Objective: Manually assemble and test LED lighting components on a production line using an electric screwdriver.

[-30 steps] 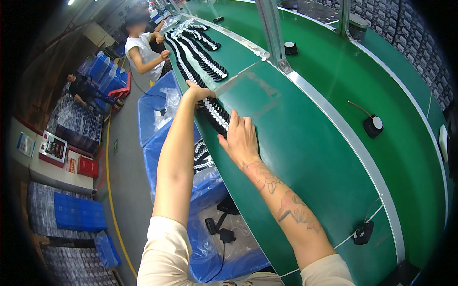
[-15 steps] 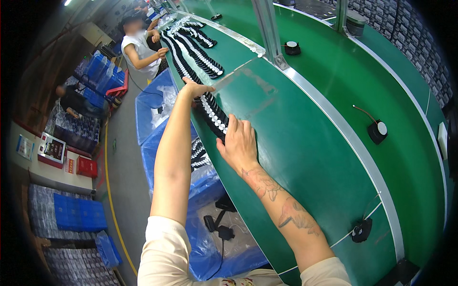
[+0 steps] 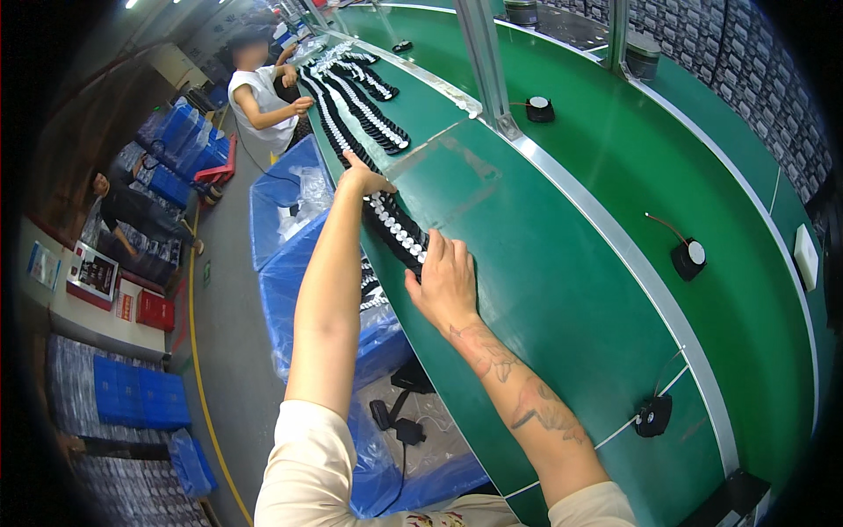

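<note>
Left, blue bins (image 3: 266,211) beside the green table (image 3: 553,263). Along its edge, a row of black, white-topped pieces (image 3: 397,227), passing under the left hand (image 3: 362,180): thumb out, fingers mostly hidden, cannot tell if gripping. Then, at the row's near end, the right hand (image 3: 446,277): fingers together, thumb apart, grip unclear.

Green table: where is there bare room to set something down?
The widest free patch of table lies between the right forearm and the metal rail. Another lies beyond the right hand, between its black strip and the rail. It is crowded at the far end, where other strips lie close together, and near the left edge, where the left hand touches that strip.
</note>
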A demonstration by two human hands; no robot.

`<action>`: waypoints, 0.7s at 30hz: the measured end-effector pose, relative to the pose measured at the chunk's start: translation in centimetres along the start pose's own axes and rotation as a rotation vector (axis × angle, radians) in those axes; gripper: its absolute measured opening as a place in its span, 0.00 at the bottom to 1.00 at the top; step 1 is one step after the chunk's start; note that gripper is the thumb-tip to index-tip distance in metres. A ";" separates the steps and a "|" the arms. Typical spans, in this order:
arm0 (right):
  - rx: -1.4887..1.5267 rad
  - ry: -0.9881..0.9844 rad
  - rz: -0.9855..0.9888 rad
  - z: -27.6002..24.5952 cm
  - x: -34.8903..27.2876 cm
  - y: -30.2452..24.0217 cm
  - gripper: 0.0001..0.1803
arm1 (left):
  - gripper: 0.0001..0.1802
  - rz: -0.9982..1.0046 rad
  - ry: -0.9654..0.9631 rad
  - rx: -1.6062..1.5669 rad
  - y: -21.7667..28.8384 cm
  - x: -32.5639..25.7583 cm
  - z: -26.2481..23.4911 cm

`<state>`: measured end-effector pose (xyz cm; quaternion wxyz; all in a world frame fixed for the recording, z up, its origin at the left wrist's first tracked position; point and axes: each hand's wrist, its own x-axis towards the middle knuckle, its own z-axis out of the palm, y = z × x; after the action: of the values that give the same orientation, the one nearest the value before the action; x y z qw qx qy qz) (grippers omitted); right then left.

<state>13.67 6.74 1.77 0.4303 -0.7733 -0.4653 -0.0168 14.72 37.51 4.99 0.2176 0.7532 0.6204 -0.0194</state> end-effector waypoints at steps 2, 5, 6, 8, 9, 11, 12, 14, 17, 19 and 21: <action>-0.006 0.002 0.010 -0.4 -0.3 0.2 0.39 | 0.84 0.020 -0.006 0.028 0.4 -1.1 0.2; -0.007 0.004 0.003 -0.9 -1.3 0.2 0.39 | 0.83 0.001 0.012 0.063 0.0 -2.2 0.6; -0.008 0.014 0.000 -1.2 -1.6 0.2 0.39 | 0.84 0.009 -0.001 0.061 0.0 -2.5 0.7; -0.015 0.008 0.005 -1.7 -2.1 0.1 0.39 | 0.84 0.021 0.019 0.071 -0.1 -3.4 0.8; -0.024 0.011 0.010 -2.0 -2.5 0.1 0.39 | 0.84 0.030 0.026 0.079 0.1 -4.1 1.1; -0.041 0.017 0.020 -2.6 -3.2 0.3 0.39 | 0.85 0.046 0.016 0.099 0.4 -5.5 1.4; -0.035 0.014 0.022 -2.8 -3.6 0.2 0.39 | 0.85 0.044 0.008 0.096 0.4 -6.2 1.3; -0.025 0.008 0.026 -3.3 -4.3 0.2 0.39 | 0.84 0.048 0.014 0.100 0.1 -6.9 1.5; -0.026 0.021 0.026 -3.9 -5.2 0.0 0.39 | 0.85 0.090 0.071 0.145 -0.5 -7.8 1.8; -0.043 0.003 0.043 -4.5 -5.8 0.2 0.39 | 0.86 0.085 0.025 0.116 -0.1 -9.2 1.8; -0.054 0.004 0.049 -4.9 -6.3 0.2 0.40 | 0.88 0.074 -0.015 0.043 -0.2 -10.2 1.8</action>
<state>12.10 -1.07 2.05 0.4106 -0.7958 -0.4446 -0.0203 12.59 27.49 6.38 0.2066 0.7799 0.5901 -0.0301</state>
